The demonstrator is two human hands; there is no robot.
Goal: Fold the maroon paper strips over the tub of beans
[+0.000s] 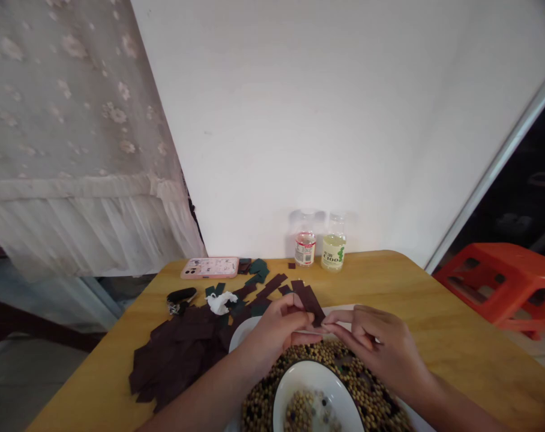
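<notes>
My left hand (288, 327) and my right hand (376, 336) meet over a tray (244, 329) of brown and black beads (374, 393). Both hands have fingers pinched together, nearly touching at the tips. A thin, pale, strip-like thing shows between the fingertips; its kind is too small to tell. Just beyond the fingers lie dark brown rectangular pieces (309, 300). Below the hands, a white bowl (279, 399) sits among the beads, with some pale and dark beads inside it.
Left of the tray spreads a heap of dark brown pieces (177, 348). Farther back are dark green pieces (258, 270), crumpled white tissue (221, 303), a black key holder (181, 296), a phone (209, 267) and two bottles (305, 247). A red stool (502, 282) stands right.
</notes>
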